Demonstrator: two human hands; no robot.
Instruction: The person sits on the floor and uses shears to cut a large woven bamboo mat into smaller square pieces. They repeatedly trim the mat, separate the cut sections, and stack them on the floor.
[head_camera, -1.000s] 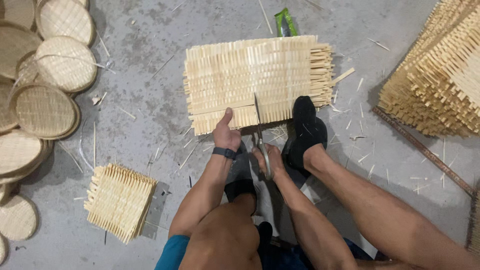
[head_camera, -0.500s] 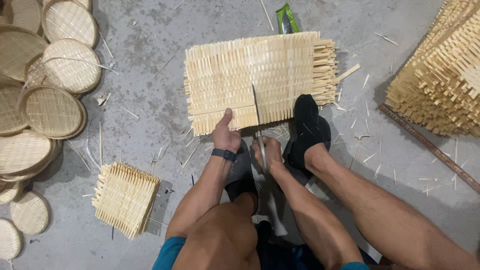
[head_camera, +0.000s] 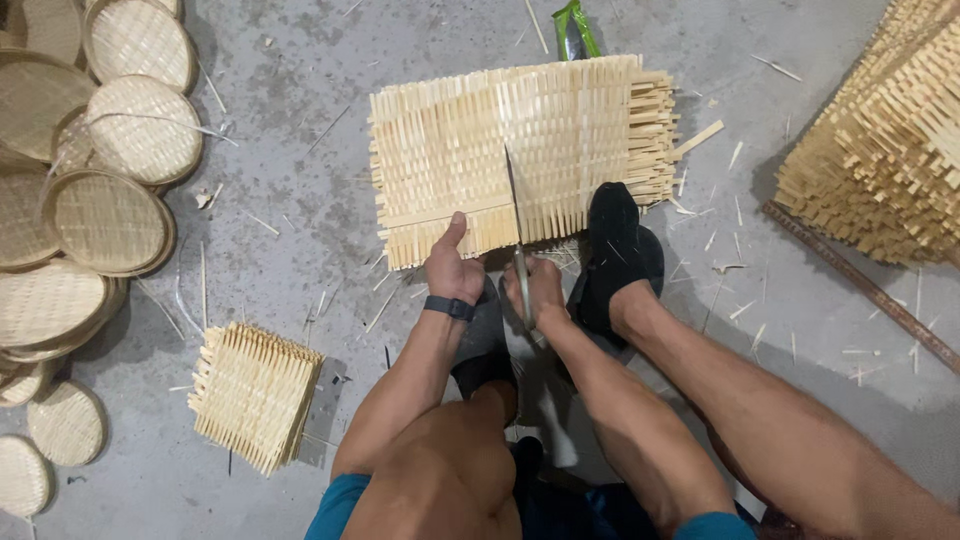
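Right hand (head_camera: 535, 288), closed around the handles of a pair of scissors (head_camera: 516, 225), drives the blades upward into a woven bamboo mat (head_camera: 520, 150) lying flat on the concrete floor (head_camera: 300, 230); the blade tips stand partway up the mat, along a cut line near its middle. Left hand (head_camera: 452, 265), thumb raised and fingers curled over the mat's near edge, pins the portion left of the cut; a dark band circles its wrist. A foot in a black shoe (head_camera: 612, 250) presses on the mat's near edge just right of the scissors. Outward: a small stack of square woven mats (head_camera: 255, 392) lies on the floor to the left, round woven trays (head_camera: 110, 190) are piled along the left margin, and a tall stack of woven mats (head_camera: 880, 140) occupies the upper right. Loose bamboo slivers are scattered around the work. Compared with the frame half a second earlier, both hands keep their grips, and the scissors stand at much the same place in the mat.
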